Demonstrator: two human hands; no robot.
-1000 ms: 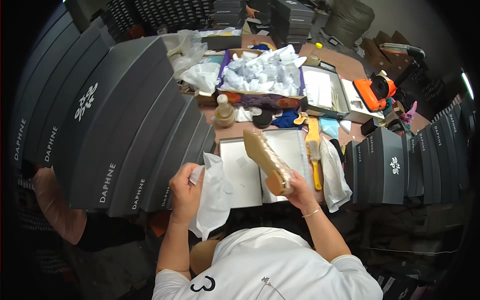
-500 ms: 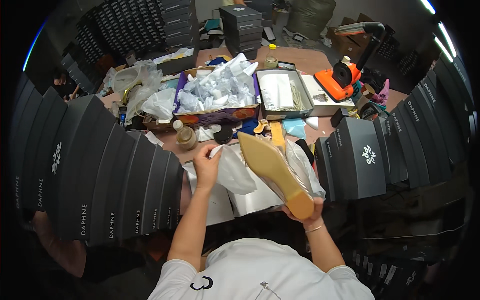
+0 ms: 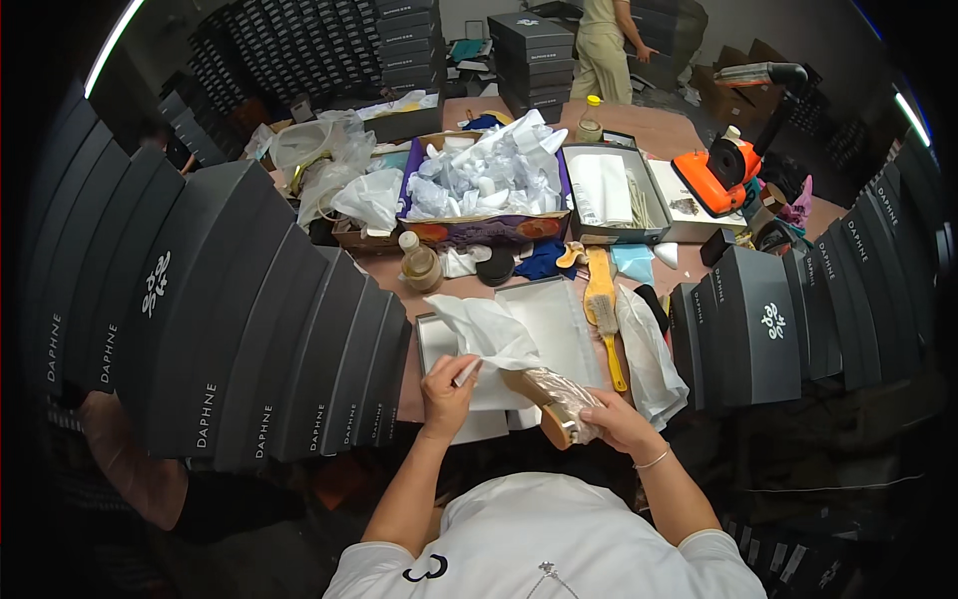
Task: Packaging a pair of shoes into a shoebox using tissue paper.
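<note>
My right hand (image 3: 621, 424) grips a flat shoe (image 3: 561, 407) by its heel end, with clear wrap and a tan sole showing. The shoe's toe points up and left, hidden by a white sheet of tissue paper (image 3: 486, 327). At the sheet's lower edge, my left hand (image 3: 447, 392) is closed in a pinch on the paper. Beneath both hands lies an open shoe box (image 3: 544, 301) with a pale inside. Another crumpled white paper wrap (image 3: 647, 354) rests to the right of it.
A yellow-handled brush (image 3: 611, 344) lies right of the box. Dark shoe boxes stand in rows at left (image 3: 215, 299) and right (image 3: 753, 324). Behind are a glue bottle (image 3: 421, 265), a purple carton (image 3: 484, 230) of crumpled wrapping and an orange machine (image 3: 717, 172). A person (image 3: 602, 55) stands far back.
The shoe has come down and turned, its toe now behind the tissue paper. My left hand has lowered with the sheet. A person has come into view at the back.
</note>
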